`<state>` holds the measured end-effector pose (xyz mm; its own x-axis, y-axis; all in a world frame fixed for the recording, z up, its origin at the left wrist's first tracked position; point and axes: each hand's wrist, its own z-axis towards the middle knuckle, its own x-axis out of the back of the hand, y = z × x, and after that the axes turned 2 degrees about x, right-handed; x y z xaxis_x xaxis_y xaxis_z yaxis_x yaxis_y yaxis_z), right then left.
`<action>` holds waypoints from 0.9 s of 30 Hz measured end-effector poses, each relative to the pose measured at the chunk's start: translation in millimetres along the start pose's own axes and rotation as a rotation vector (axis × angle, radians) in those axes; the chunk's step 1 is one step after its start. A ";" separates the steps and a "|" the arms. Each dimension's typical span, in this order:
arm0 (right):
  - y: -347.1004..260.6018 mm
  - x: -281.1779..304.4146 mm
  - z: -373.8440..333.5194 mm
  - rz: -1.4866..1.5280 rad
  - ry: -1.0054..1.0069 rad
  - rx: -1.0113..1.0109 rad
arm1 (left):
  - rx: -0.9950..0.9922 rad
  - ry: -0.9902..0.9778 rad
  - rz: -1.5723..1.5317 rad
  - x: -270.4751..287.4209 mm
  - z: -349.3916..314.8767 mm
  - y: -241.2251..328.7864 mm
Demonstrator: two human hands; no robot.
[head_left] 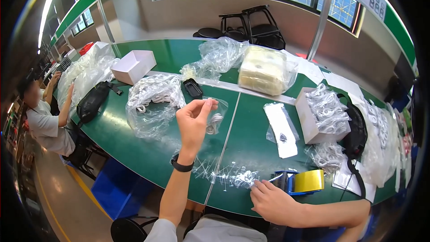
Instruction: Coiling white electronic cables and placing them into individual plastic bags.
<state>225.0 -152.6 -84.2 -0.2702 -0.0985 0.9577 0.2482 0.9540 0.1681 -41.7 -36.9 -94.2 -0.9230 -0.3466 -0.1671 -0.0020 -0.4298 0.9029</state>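
Observation:
My left hand (195, 118) is raised over the table, thumb and fingers pinched on the top of a small clear plastic bag (221, 115). A coiled white cable (214, 123) shows inside that bag. My right hand (274, 202) rests low over the table, its fingers drawn together at the right edge of a scattered pile of thin white strips (244, 178). What its fingertips hold, if anything, is too small to make out. Just beyond this hand stands a blue tape dispenser (292, 183) with a roll of yellow tape (309, 181).
Bagged white cables fill a box (309, 127) at right; a large clear bag of cables (154, 94) lies left. White cards (281, 130), a black tray (193, 88), a wrapped cream stack (262, 71) and black pouches (93, 103) lie around. A co-worker (49, 121) sits far left.

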 end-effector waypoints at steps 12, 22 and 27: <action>91.4 29.6 66.7 1.126 0.593 -0.510 | -0.081 0.039 0.005 -4.5 -7.1 13.4; 123.9 30.4 129.2 1.762 0.897 -0.339 | -0.102 -0.005 0.008 -5.8 -5.4 15.0; 128.8 33.3 132.7 1.858 0.748 -0.473 | -0.064 0.011 0.013 -2.5 -12.5 13.3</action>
<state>124.5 4.5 -61.6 0.8552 0.5055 -0.1143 -0.0783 -0.0920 -0.9927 -34.6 -52.2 -86.7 -0.9184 -0.3615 -0.1607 0.0345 -0.4778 0.8778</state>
